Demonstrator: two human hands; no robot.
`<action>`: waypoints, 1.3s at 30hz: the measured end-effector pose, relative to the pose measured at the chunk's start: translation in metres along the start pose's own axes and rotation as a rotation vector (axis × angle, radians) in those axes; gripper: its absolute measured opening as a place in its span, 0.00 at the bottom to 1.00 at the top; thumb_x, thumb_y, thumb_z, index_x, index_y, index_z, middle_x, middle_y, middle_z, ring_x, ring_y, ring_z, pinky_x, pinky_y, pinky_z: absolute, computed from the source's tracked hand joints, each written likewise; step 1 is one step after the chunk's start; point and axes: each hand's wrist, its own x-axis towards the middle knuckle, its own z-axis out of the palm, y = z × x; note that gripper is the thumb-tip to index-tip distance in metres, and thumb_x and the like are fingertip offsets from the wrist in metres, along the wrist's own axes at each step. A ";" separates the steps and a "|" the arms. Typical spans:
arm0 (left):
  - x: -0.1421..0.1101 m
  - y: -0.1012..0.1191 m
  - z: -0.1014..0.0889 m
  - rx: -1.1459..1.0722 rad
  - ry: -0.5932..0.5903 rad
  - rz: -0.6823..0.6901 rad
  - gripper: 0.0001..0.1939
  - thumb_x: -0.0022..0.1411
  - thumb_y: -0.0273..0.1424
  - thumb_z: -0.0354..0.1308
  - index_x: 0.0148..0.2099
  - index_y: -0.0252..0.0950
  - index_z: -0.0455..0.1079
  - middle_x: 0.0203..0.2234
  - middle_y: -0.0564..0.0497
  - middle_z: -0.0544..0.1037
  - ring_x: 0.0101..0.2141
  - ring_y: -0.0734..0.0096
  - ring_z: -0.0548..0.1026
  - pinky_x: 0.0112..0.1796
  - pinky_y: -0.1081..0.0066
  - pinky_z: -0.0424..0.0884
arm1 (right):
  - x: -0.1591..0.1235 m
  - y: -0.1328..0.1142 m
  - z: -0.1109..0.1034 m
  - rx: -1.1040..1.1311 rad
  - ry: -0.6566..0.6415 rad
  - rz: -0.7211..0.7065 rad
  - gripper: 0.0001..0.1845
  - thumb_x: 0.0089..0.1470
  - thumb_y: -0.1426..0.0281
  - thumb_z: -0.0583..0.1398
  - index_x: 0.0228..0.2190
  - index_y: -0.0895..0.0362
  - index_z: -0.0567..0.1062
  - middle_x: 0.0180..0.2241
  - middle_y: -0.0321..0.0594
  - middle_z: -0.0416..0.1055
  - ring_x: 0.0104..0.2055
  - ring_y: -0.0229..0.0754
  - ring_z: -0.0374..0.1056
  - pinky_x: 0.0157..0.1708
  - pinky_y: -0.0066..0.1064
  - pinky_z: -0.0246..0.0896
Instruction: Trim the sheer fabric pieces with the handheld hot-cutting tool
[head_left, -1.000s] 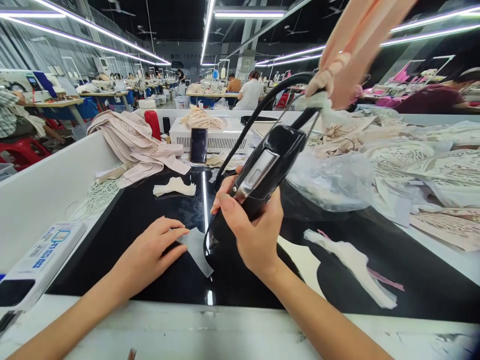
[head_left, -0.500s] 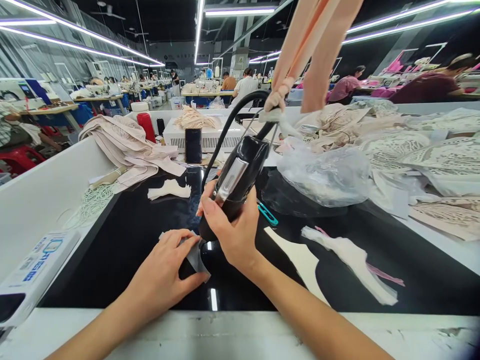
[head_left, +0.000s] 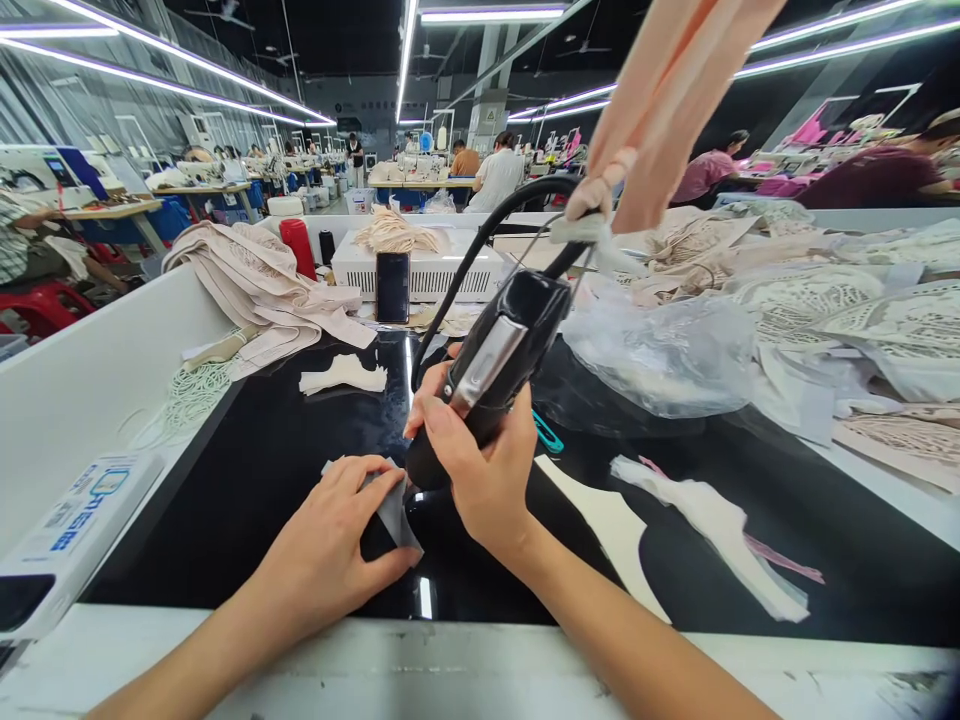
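My right hand [head_left: 487,465] is wrapped around a black corded handheld tool [head_left: 502,345] with a shiny metal plate on its side. The tool leans, its rounded lower end close to the black work surface [head_left: 247,520]. Beside that end, my left hand [head_left: 330,530] holds a small piece of grey sheer fabric [head_left: 392,515] down with bent fingers, thumb and index fingertips apart on it. Exactly where tool and fabric meet is hidden. Right of my right hand lie a cream cut piece [head_left: 607,520] and a teal-handled tool [head_left: 547,432].
Peach fabric strips [head_left: 660,120] hang from above, tied at the tool's cord. White layered pieces [head_left: 712,530] lie at right, below a clear plastic bag [head_left: 667,355]. A phone [head_left: 392,288] stands at the back. Cut fabrics [head_left: 255,290] are heaped behind left; a white box [head_left: 82,535] sits left.
The tool and my right hand have shifted slightly right in the picture, as has most of the scene. My left hand stays on the grey fabric.
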 end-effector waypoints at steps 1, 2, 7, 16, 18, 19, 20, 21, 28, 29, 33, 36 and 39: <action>0.000 0.000 0.000 -0.001 0.000 0.002 0.27 0.61 0.38 0.65 0.60 0.41 0.67 0.57 0.44 0.69 0.57 0.50 0.67 0.59 0.47 0.65 | -0.001 -0.002 0.000 0.022 -0.010 0.004 0.15 0.52 0.71 0.64 0.37 0.51 0.63 0.28 0.30 0.68 0.24 0.35 0.66 0.27 0.32 0.67; 0.000 0.001 -0.001 -0.003 -0.002 0.003 0.27 0.61 0.38 0.65 0.60 0.41 0.67 0.57 0.44 0.69 0.57 0.50 0.68 0.59 0.46 0.64 | -0.003 -0.003 0.000 0.032 -0.017 0.005 0.15 0.52 0.71 0.64 0.37 0.50 0.63 0.28 0.29 0.68 0.24 0.35 0.66 0.26 0.31 0.67; 0.002 0.003 -0.002 -0.014 -0.020 -0.007 0.29 0.60 0.37 0.65 0.62 0.42 0.66 0.57 0.43 0.69 0.57 0.49 0.67 0.58 0.46 0.65 | -0.008 -0.002 -0.001 0.010 -0.012 0.016 0.16 0.51 0.72 0.64 0.38 0.50 0.63 0.29 0.29 0.70 0.25 0.35 0.67 0.27 0.32 0.69; 0.000 0.003 -0.001 0.009 0.038 0.006 0.29 0.58 0.36 0.66 0.61 0.42 0.67 0.57 0.45 0.70 0.56 0.49 0.68 0.58 0.48 0.66 | -0.011 -0.012 -0.004 0.103 0.010 0.053 0.16 0.50 0.73 0.65 0.39 0.51 0.66 0.29 0.29 0.70 0.26 0.35 0.68 0.28 0.30 0.70; 0.000 0.002 0.000 0.019 0.048 0.010 0.29 0.58 0.36 0.65 0.61 0.42 0.67 0.56 0.45 0.71 0.56 0.49 0.68 0.59 0.47 0.65 | -0.014 -0.014 -0.006 0.129 0.014 0.058 0.17 0.50 0.73 0.65 0.40 0.51 0.67 0.30 0.29 0.71 0.26 0.35 0.68 0.28 0.30 0.71; -0.001 0.002 0.000 0.021 0.052 0.012 0.28 0.58 0.36 0.65 0.61 0.41 0.67 0.56 0.45 0.71 0.56 0.49 0.69 0.59 0.47 0.65 | -0.015 -0.015 -0.007 0.130 0.011 0.060 0.17 0.50 0.73 0.65 0.40 0.50 0.67 0.30 0.29 0.71 0.26 0.35 0.68 0.28 0.31 0.71; -0.001 0.003 0.000 0.020 0.055 0.014 0.28 0.58 0.36 0.65 0.61 0.41 0.67 0.56 0.45 0.71 0.56 0.49 0.69 0.59 0.46 0.64 | -0.017 -0.015 -0.008 0.128 0.006 0.059 0.16 0.50 0.73 0.65 0.40 0.50 0.67 0.30 0.29 0.71 0.26 0.35 0.68 0.29 0.31 0.71; -0.001 0.003 0.000 0.017 0.056 0.017 0.28 0.59 0.36 0.65 0.61 0.41 0.68 0.56 0.45 0.71 0.55 0.49 0.69 0.59 0.46 0.64 | -0.018 -0.015 -0.008 0.122 0.002 0.057 0.17 0.50 0.73 0.65 0.40 0.50 0.67 0.30 0.29 0.71 0.26 0.35 0.68 0.29 0.31 0.71; 0.001 0.003 0.000 0.020 0.032 0.007 0.29 0.58 0.36 0.65 0.61 0.41 0.67 0.57 0.43 0.71 0.56 0.48 0.69 0.60 0.43 0.62 | -0.020 -0.013 -0.008 0.032 0.011 0.049 0.16 0.52 0.73 0.64 0.41 0.50 0.66 0.31 0.31 0.71 0.27 0.36 0.69 0.30 0.33 0.72; 0.001 0.003 -0.001 0.021 0.033 0.005 0.29 0.58 0.36 0.65 0.61 0.40 0.67 0.57 0.43 0.71 0.57 0.48 0.69 0.60 0.42 0.61 | -0.020 -0.013 -0.008 0.021 0.013 0.046 0.16 0.52 0.73 0.64 0.41 0.50 0.66 0.31 0.31 0.71 0.27 0.36 0.69 0.30 0.33 0.72; 0.000 0.002 -0.002 -0.021 0.046 0.021 0.28 0.60 0.37 0.65 0.61 0.40 0.66 0.56 0.44 0.72 0.56 0.50 0.70 0.62 0.42 0.59 | -0.018 -0.015 -0.010 0.008 -0.008 0.030 0.16 0.51 0.73 0.64 0.39 0.51 0.65 0.30 0.30 0.71 0.27 0.36 0.69 0.29 0.32 0.71; -0.001 -0.002 -0.003 -0.069 0.102 0.046 0.17 0.66 0.34 0.60 0.56 0.40 0.67 0.53 0.46 0.75 0.54 0.56 0.72 0.62 0.44 0.60 | -0.012 -0.015 -0.017 -0.014 0.008 0.014 0.16 0.50 0.72 0.65 0.38 0.51 0.65 0.30 0.29 0.71 0.26 0.35 0.68 0.27 0.31 0.69; -0.002 -0.006 -0.002 -0.055 0.130 0.091 0.07 0.71 0.31 0.52 0.47 0.40 0.71 0.46 0.50 0.79 0.49 0.63 0.76 0.64 0.43 0.56 | -0.002 -0.012 -0.029 -0.060 0.067 -0.021 0.15 0.50 0.71 0.66 0.37 0.52 0.66 0.28 0.29 0.71 0.24 0.35 0.67 0.24 0.29 0.68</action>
